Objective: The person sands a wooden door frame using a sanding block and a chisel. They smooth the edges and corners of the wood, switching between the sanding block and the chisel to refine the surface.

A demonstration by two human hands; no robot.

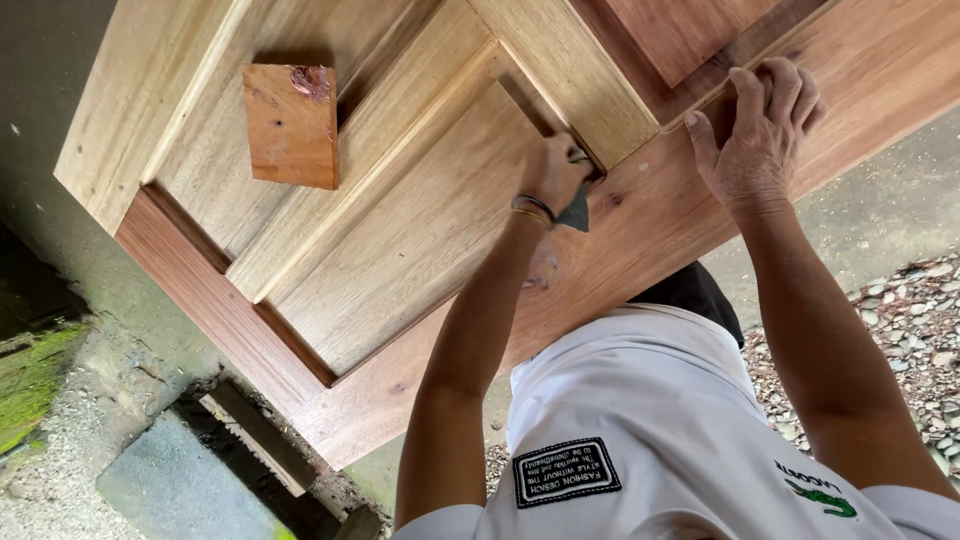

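Observation:
A wooden panelled door (400, 240) lies flat in front of me, with pale raised panels and a reddish frame. My left hand (555, 170), a bangle on its wrist, grips a small putty knife (578, 212) at the groove where a panel meets the frame. Further right, my right hand (760, 130) rests palm down on the reddish frame, fingers curled over a panel edge. On a pale panel to the left sits a small flat wooden block (290, 125) with a dab of reddish filler at its corner.
Grey gravel (910, 320) covers the ground at the right. Concrete floor and a mossy patch (35, 380) lie at the left, and a timber support (260, 440) shows under the door's lower edge. My white shirt (650, 430) fills the bottom.

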